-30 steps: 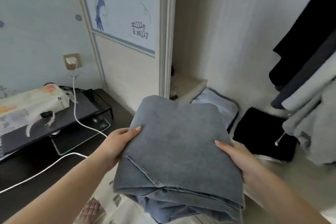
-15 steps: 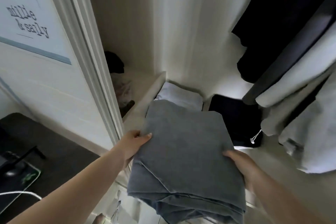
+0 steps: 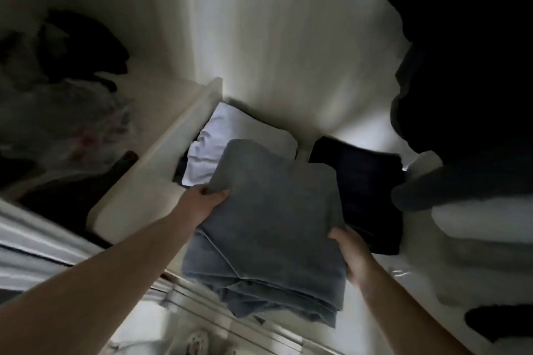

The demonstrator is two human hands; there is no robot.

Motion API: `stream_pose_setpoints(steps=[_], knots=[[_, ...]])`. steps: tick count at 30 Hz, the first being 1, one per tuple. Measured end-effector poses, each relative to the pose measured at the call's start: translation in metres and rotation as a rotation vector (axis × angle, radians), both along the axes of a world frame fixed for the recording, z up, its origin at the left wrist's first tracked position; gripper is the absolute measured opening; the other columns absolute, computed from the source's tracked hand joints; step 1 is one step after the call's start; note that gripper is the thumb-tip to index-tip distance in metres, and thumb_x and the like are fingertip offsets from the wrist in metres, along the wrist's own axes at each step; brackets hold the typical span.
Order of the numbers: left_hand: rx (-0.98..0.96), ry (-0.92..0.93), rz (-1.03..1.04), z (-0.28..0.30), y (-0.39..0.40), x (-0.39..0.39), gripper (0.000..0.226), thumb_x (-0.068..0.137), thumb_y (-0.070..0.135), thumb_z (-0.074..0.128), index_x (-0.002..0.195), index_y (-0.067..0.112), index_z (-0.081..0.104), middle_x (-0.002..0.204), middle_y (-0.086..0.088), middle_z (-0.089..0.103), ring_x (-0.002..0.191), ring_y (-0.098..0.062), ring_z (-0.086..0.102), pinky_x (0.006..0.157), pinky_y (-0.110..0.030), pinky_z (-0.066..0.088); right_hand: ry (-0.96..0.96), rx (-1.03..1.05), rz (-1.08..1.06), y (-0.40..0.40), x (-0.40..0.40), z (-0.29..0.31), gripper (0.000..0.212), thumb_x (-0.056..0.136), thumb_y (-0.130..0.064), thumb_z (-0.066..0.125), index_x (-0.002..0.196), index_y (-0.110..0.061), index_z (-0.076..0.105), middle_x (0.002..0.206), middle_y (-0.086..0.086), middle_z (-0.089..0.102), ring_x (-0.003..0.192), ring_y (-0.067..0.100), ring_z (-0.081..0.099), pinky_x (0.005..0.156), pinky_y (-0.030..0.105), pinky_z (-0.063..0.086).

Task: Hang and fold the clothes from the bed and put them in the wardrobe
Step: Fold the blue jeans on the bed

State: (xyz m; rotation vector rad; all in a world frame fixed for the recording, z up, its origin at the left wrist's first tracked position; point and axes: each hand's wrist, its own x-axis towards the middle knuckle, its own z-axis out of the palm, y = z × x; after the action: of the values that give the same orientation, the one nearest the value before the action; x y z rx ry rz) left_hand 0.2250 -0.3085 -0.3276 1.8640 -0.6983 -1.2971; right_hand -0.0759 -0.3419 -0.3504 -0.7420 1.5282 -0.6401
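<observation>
A folded grey-blue garment (image 3: 271,228) is held flat between both hands inside the wardrobe. My left hand (image 3: 202,202) grips its left edge, thumb on top. My right hand (image 3: 353,253) grips its right edge from the side and below. The garment hangs above a folded pale lilac pile (image 3: 227,141) on the wardrobe floor (image 3: 418,274) and partly hides it. A folded black pile (image 3: 366,190) lies just to the right.
A low white divider (image 3: 161,158) stands left of the piles, with dark clothes and a plastic bag (image 3: 66,112) behind it. Dark and grey hanging garments (image 3: 467,81) fill the right side. The wardrobe's back wall (image 3: 277,37) is close ahead.
Both hands have carried the folded garment forward and down into the wardrobe, over the lilac pile. The view has moved in past the door frame and grown darker.
</observation>
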Motion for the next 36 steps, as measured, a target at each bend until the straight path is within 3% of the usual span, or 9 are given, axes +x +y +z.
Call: stream_pose_setpoints(steps=[9, 15, 18, 21, 23, 25, 29, 33, 36], knots=[[-0.027, 0.000, -0.197, -0.042, -0.109, -0.017, 0.047, 0.074, 0.035, 0.071, 0.115, 0.012, 0.064, 0.108, -0.009, 0.067, 0.099, -0.028, 0.063, 0.092, -0.046, 0.050, 0.078, -0.079, -0.115, -0.064, -0.021, -0.027, 0.023, 0.073, -0.008, 0.055, 0.094, -0.009, 0.065, 0.074, 0.010, 0.062, 0.068, 0.024, 0.060, 0.062, 0.033, 0.047], [-0.091, 0.211, -0.266, -0.055, -0.174, -0.070, 0.056, 0.078, 0.025, 0.070, 0.130, 0.018, 0.053, 0.119, -0.006, 0.063, 0.104, -0.027, 0.062, 0.098, -0.045, 0.049, 0.309, -0.181, -0.235, -0.107, -0.074, -0.031, 0.037, 0.057, -0.027, 0.058, 0.090, -0.013, 0.066, 0.084, 0.017, 0.065, 0.080, 0.033, 0.062, 0.077, 0.045, 0.050], [-0.168, 0.283, -0.303, -0.060, -0.195, -0.103, 0.062, 0.068, 0.031, 0.070, 0.128, 0.021, 0.056, 0.119, -0.005, 0.065, 0.104, -0.021, 0.063, 0.094, -0.038, 0.051, 0.401, -0.225, -0.294, -0.122, -0.106, -0.021, 0.038, 0.062, -0.027, 0.057, 0.095, -0.010, 0.062, 0.087, 0.016, 0.063, 0.079, 0.029, 0.061, 0.074, 0.043, 0.050], [-0.222, 0.397, -0.352, -0.067, -0.206, -0.132, 0.059, 0.081, 0.015, 0.068, 0.137, 0.020, 0.049, 0.128, -0.002, 0.061, 0.114, -0.016, 0.059, 0.100, -0.034, 0.046, 0.530, -0.277, -0.248, -0.130, -0.134, -0.013, 0.027, 0.075, -0.025, 0.055, 0.097, -0.010, 0.060, 0.089, 0.012, 0.063, 0.081, 0.029, 0.060, 0.072, 0.038, 0.048], [-0.231, 0.409, -0.360, -0.079, -0.208, -0.146, 0.066, 0.084, 0.015, 0.067, 0.144, 0.022, 0.040, 0.136, -0.002, 0.055, 0.121, -0.017, 0.054, 0.106, -0.037, 0.042, 0.687, -0.264, -0.215, -0.137, -0.141, -0.021, 0.045, 0.067, -0.033, 0.053, 0.104, -0.008, 0.061, 0.096, 0.014, 0.065, 0.090, 0.034, 0.061, 0.078, 0.045, 0.051], [-0.215, 0.319, -0.367, -0.089, -0.206, -0.153, 0.068, 0.089, 0.019, 0.064, 0.149, 0.027, 0.031, 0.146, -0.002, 0.044, 0.129, -0.020, 0.045, 0.108, -0.032, 0.035, 0.782, -0.273, -0.225, -0.143, -0.137, -0.027, 0.064, 0.060, -0.032, 0.051, 0.116, -0.002, 0.059, 0.110, 0.019, 0.064, 0.102, 0.036, 0.060, 0.090, 0.046, 0.048], [-0.219, 0.126, -0.413, -0.097, -0.206, -0.162, 0.070, 0.095, 0.022, 0.056, 0.152, 0.028, 0.015, 0.154, -0.003, 0.029, 0.140, -0.021, 0.030, 0.104, -0.021, 0.022, 0.847, -0.287, -0.157, -0.155, -0.133, -0.035, 0.057, 0.076, -0.005, 0.057, 0.132, 0.004, 0.048, 0.130, 0.024, 0.055, 0.119, 0.036, 0.053, 0.100, 0.041, 0.042], [-0.429, -0.625, -0.556, -0.101, -0.202, -0.169, 0.082, 0.088, 0.030, 0.064, 0.153, 0.017, 0.016, 0.158, -0.014, 0.017, 0.144, -0.030, 0.020, 0.116, -0.042, 0.023, 1.114, -0.451, 0.071, -0.155, -0.125, -0.044, 0.076, 0.074, 0.001, 0.063, 0.144, 0.004, 0.032, 0.145, 0.030, 0.035, 0.133, 0.042, 0.036, 0.112, 0.049, 0.028], [-0.784, -0.954, -0.805, -0.104, -0.196, -0.175, 0.082, 0.076, 0.046, 0.071, 0.144, 0.011, 0.040, 0.154, -0.018, 0.028, 0.142, -0.036, 0.027, 0.110, -0.058, 0.028, 1.444, -0.614, 0.343, -0.145, -0.099, -0.047, 0.067, 0.080, -0.029, 0.057, 0.141, -0.005, 0.043, 0.147, 0.029, 0.033, 0.131, 0.046, 0.037, 0.107, 0.056, 0.030]])
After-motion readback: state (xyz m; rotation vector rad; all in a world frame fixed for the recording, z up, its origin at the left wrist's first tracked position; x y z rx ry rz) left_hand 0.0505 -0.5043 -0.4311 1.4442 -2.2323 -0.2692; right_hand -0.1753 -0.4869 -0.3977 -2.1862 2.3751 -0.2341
